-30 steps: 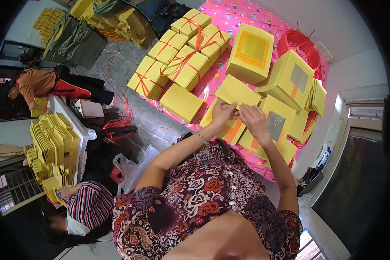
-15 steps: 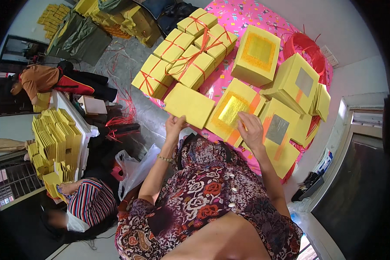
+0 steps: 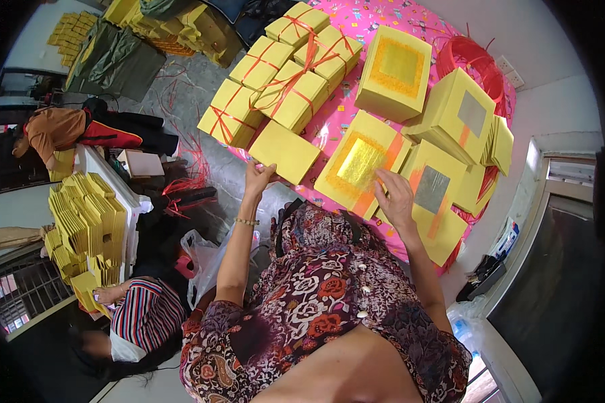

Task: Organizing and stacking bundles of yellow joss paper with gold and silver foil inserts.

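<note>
1. The left grip (image 3: 257,178) is pinched on the near corner of a plain yellow pad (image 3: 284,152), fingers on its edge.
2. The right grip (image 3: 395,199) lies loose, fingers spread, flat on the near right corner of a gold-foil stack (image 3: 360,165); it clasps nothing.
3. The pad lies just beyond the left grip on a pink bench (image 3: 376,23), with its near end at the bench edge.
4. The gold-foil stack sits between the two grips, just right of the pad, apparently touching it.
5. Right of the right grip lies a silver-foil stack (image 3: 431,191), touching the gold one.
6. Beyond the left grip stand tied bundles (image 3: 289,87) of yellow paper, bound with red string.
7. Far beyond the right grip lie a red coil (image 3: 474,60) and more yellow stacks.
8. Well left of the left grip, lower down, a person in a striped top (image 3: 144,316) handles yellow sheets (image 3: 87,228); another person in orange (image 3: 57,131) sits farther off.
</note>
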The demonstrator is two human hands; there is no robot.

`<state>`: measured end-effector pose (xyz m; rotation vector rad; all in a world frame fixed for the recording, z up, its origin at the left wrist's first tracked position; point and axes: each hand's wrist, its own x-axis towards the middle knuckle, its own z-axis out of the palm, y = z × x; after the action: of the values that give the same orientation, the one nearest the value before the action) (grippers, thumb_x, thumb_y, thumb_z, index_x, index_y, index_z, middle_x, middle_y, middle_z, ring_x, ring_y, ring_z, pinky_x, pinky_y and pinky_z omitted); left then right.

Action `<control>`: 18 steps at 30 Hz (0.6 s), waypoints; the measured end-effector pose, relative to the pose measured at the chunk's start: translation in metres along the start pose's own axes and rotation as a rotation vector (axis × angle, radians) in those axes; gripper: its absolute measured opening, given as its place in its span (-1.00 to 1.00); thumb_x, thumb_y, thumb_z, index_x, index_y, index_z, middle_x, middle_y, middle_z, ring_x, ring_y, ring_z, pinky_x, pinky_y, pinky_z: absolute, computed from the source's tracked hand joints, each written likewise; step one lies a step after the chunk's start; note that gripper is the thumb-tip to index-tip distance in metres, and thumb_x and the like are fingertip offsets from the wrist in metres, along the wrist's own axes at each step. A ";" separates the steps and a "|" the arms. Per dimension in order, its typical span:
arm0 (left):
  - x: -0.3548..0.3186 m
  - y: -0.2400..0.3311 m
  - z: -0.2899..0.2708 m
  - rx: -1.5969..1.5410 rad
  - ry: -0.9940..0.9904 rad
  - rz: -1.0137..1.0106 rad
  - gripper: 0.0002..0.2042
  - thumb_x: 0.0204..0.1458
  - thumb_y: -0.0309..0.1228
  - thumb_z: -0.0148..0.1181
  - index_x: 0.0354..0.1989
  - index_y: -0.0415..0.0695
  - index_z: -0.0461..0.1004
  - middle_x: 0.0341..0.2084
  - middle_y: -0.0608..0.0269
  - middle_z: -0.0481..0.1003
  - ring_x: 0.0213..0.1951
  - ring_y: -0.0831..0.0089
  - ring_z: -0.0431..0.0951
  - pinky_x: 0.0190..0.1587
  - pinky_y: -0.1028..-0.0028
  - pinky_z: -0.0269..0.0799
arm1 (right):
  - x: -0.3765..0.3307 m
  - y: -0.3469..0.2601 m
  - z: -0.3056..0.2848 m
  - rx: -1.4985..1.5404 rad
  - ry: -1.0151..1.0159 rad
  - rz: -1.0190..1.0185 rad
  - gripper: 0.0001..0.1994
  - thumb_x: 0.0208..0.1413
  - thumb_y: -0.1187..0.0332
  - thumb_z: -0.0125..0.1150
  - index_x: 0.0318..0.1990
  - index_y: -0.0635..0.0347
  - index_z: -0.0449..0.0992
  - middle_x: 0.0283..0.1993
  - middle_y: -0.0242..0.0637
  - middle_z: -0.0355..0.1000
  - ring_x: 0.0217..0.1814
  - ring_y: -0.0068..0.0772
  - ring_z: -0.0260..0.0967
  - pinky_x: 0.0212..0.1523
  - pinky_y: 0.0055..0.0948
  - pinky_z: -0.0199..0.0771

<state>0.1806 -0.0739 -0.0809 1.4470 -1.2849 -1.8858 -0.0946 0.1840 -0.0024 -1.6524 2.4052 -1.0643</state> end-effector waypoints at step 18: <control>0.001 -0.014 0.004 -0.087 0.060 -0.058 -0.67 0.11 -0.51 0.28 -0.11 -0.26 0.21 -0.40 0.06 0.57 -0.49 0.33 0.64 -0.44 0.41 0.67 | -0.008 0.004 0.006 0.023 -0.046 0.041 -0.72 0.11 0.39 0.28 -0.02 0.19 0.57 -0.05 -0.22 0.54 -0.04 -0.17 0.51 -0.02 -0.26 0.48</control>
<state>0.1787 -0.0665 -0.0938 1.4984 -1.1309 -1.8956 -0.0919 0.1882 -0.0123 -1.5949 2.3785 -1.0320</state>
